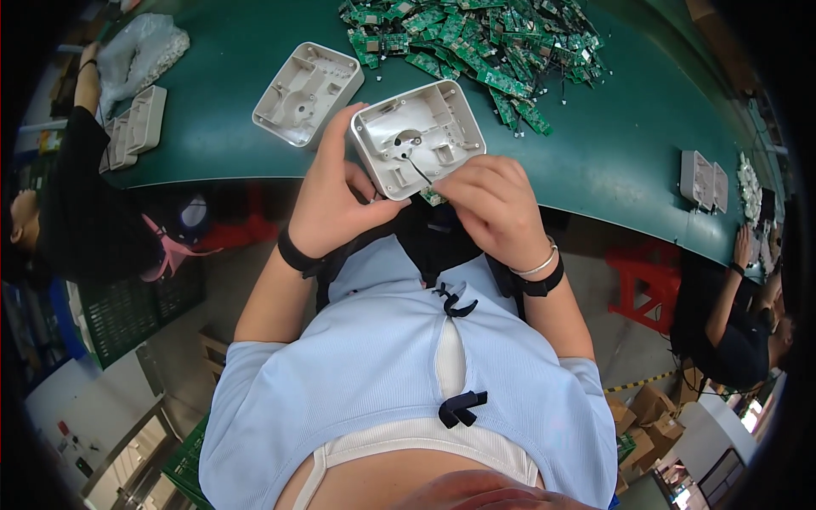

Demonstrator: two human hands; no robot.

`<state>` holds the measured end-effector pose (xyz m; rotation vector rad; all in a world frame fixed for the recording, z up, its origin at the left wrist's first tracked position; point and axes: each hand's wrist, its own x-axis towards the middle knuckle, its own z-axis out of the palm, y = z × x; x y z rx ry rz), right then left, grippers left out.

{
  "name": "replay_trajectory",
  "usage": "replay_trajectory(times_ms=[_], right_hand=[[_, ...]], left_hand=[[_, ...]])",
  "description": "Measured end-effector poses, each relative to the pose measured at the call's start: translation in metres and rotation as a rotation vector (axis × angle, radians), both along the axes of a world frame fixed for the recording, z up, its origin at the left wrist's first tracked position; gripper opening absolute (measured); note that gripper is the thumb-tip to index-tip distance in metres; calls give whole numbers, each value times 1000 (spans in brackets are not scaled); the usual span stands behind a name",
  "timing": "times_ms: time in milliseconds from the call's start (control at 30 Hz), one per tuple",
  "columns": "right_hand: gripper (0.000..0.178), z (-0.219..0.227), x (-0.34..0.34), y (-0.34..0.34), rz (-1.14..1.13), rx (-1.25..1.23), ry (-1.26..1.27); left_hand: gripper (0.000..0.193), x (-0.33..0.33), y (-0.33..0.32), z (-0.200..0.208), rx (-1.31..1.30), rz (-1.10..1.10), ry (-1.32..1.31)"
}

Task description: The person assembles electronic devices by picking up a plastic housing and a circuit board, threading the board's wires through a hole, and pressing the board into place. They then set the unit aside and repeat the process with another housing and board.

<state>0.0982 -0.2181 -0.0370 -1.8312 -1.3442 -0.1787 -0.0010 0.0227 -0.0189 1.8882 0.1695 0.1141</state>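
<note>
A white plastic housing [429, 115], its hollow side facing up, is tilted at the table's near edge. My left hand [327, 191] grips it from the left, thumb along the near edge and fingers up its side. Over its near right corner my right hand [497, 208] is closed, the fingertips pinching a thin black wire [420, 171] that runs to a round opening inside the housing. Part of a green circuit board [432, 197] shows just below those fingertips; the hand and housing hide the rest. A second similar housing [293, 95] lies open side up, just beyond my left hand.
Many green circuit boards [484, 47] are heaped on the green table [221, 102] at the back. More housings lie far left [138, 127] and far right [702, 180]. A clear bag of white parts [140, 55] sits back left. People work at both sides; a red stool [643, 285] stands right.
</note>
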Motion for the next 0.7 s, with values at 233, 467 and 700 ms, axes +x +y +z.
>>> replay_trajectory(times_ms=[233, 467, 700], right_hand=[[27, 1, -7, 10, -19, 34, 61], [25, 6, -4, 17, -127, -45, 266], [23, 23, -1, 20, 1, -328, -39]], left_hand=[[112, -1, 2, -3, -25, 6, 5], [112, -5, 1, -7, -16, 13, -13], [110, -6, -2, -16, -59, -36, -96]])
